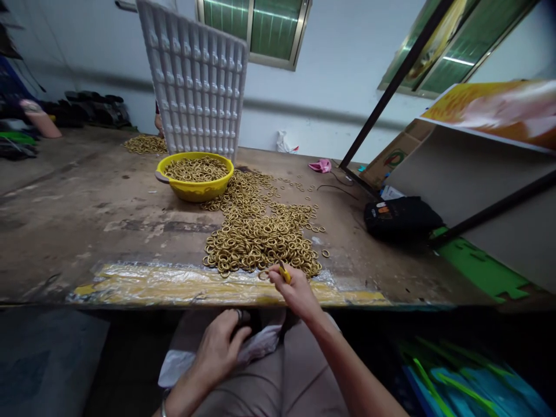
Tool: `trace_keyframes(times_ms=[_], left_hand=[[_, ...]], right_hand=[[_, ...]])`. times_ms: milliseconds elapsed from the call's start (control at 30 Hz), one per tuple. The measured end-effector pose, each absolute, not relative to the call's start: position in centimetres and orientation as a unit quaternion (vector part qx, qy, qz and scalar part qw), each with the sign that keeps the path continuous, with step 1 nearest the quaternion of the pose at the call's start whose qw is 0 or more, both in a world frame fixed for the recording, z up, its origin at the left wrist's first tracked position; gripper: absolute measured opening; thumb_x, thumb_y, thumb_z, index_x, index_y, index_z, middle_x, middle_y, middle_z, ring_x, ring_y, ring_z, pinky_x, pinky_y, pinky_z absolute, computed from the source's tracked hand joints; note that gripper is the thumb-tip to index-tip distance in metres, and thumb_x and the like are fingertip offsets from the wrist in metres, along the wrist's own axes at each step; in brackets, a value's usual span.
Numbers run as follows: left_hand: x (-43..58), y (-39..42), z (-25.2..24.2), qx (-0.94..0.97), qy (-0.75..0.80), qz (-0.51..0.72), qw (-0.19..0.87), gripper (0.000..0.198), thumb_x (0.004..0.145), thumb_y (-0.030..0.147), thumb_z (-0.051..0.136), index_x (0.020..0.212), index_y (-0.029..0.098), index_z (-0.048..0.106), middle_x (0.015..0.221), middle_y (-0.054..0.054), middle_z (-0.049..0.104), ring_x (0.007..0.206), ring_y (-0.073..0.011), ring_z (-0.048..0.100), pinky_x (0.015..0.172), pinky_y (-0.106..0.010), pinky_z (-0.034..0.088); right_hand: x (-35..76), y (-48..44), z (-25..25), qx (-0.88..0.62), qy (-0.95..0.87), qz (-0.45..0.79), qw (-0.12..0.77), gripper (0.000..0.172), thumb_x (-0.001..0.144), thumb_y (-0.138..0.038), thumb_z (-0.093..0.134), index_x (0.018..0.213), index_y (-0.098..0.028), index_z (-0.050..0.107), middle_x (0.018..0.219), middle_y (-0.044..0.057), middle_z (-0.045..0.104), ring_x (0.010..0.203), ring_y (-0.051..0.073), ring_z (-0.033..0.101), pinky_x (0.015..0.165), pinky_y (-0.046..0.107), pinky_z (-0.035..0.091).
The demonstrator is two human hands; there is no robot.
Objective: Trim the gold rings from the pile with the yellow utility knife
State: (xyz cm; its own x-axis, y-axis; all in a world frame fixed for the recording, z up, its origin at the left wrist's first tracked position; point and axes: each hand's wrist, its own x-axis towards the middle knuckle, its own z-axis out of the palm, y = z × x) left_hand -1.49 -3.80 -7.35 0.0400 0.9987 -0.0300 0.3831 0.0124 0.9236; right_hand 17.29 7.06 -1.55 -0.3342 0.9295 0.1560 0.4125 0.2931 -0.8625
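My right hand (pixel 296 288) is closed at the table's front edge, gripping a small yellow tool (pixel 284 273) with a dark tip. One gold-coloured ring (pixel 263 275) is at its fingertips. Just behind it spreads a large heap of similar rings (pixel 260 240). Below the table edge, over my lap, my left hand (pixel 220 346) has its fingers curled. A dark band shows at its fingertips; whatever those fingers hold is hidden. Under this hand lies a white cloth or bag (pixel 263 343).
A yellow basin (pixel 200 190) full of rings stands behind the heap, before an upright grey moulded panel (pixel 197 87). Part of another person shows behind the panel, near a smaller ring pile (pixel 145 144). A black bag (pixel 402 217) and dark metal frame (pixel 391 87) are right.
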Motion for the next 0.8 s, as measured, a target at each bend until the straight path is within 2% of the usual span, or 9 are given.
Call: trace_keyframes(times_ms=[67,133,233,333,467,567,667,800], left_hand=[[-1.1,-2.9,-5.4,0.473,0.553,0.446,0.521,0.026,0.088,0.040,0.053,0.099,0.017,0.060,0.087,-0.010,0.070,0.072,-0.0199,0.062,0.066,-0.032,0.049],[-0.7,-2.0,-3.5,0.375,0.475,0.491,0.626,0.032,0.087,0.046,0.056,0.098,0.016,0.056,0.084,-0.010,0.070,0.061,-0.0153,0.060,0.055,-0.026,0.047],[-0.4,-1.3,-2.0,0.307,0.373,0.496,0.721,0.035,0.082,0.045,0.066,0.095,0.014,0.056,0.079,-0.008,0.069,0.053,-0.0108,0.058,0.050,-0.021,0.044],[-0.1,-1.4,-1.9,0.265,0.330,0.489,0.762,0.034,0.077,0.038,0.074,0.093,0.012,0.060,0.081,-0.007,0.069,0.052,-0.0082,0.057,0.050,-0.019,0.044],[0.4,-2.1,-2.0,0.226,0.317,0.489,0.781,0.030,0.071,0.033,0.080,0.085,0.011,0.064,0.075,-0.004,0.066,0.053,-0.0071,0.055,0.051,-0.018,0.043],[0.7,-2.3,-1.6,0.249,0.324,0.497,0.765,0.030,0.069,0.035,0.081,0.079,0.010,0.065,0.066,-0.001,0.061,0.052,-0.0074,0.052,0.052,-0.019,0.041],[0.7,-2.4,-1.2,0.321,0.368,0.520,0.701,0.030,0.072,0.038,0.077,0.074,0.011,0.065,0.058,0.000,0.057,0.052,-0.0081,0.048,0.052,-0.020,0.038],[0.7,-2.4,-1.0,0.412,0.434,0.530,0.601,0.029,0.076,0.039,0.072,0.069,0.013,0.063,0.056,0.001,0.055,0.054,-0.0098,0.046,0.055,-0.021,0.036]], right_hand=[[17.1,5.9,-0.8,-0.427,-0.694,0.476,0.331,0.023,0.088,-0.035,0.052,0.077,-0.016,0.061,0.061,-0.003,0.048,0.054,0.010,0.041,0.054,0.022,0.034],[17.0,4.8,-0.1,-0.399,-0.677,0.530,0.320,0.024,0.087,-0.037,0.055,0.076,-0.016,0.061,0.061,-0.004,0.045,0.054,0.009,0.039,0.053,0.021,0.032],[17.0,3.7,0.5,-0.373,-0.674,0.548,0.325,0.025,0.086,-0.039,0.057,0.080,-0.015,0.063,0.063,-0.003,0.048,0.057,0.009,0.041,0.055,0.022,0.033],[17.1,3.1,0.9,-0.360,-0.690,0.532,0.333,0.024,0.088,-0.037,0.056,0.082,-0.016,0.064,0.069,-0.001,0.055,0.064,0.011,0.048,0.062,0.023,0.038],[17.1,2.2,1.3,-0.356,-0.722,0.486,0.340,0.020,0.091,-0.030,0.052,0.082,-0.017,0.065,0.072,0.000,0.060,0.070,0.013,0.054,0.069,0.024,0.042],[17.0,1.5,1.3,-0.367,-0.766,0.403,0.340,0.017,0.091,-0.022,0.049,0.088,-0.018,0.065,0.081,0.002,0.062,0.078,0.014,0.057,0.073,0.024,0.042],[16.9,0.7,1.0,-0.403,-0.818,0.284,0.297,0.022,0.085,-0.009,0.050,0.100,-0.019,0.063,0.092,0.004,0.063,0.084,0.016,0.057,0.075,0.025,0.041],[16.7,0.0,0.7,-0.459,-0.844,0.180,0.213,0.032,0.078,0.001,0.045,0.099,-0.018,0.061,0.091,0.005,0.062,0.081,0.017,0.057,0.070,0.025,0.040]])
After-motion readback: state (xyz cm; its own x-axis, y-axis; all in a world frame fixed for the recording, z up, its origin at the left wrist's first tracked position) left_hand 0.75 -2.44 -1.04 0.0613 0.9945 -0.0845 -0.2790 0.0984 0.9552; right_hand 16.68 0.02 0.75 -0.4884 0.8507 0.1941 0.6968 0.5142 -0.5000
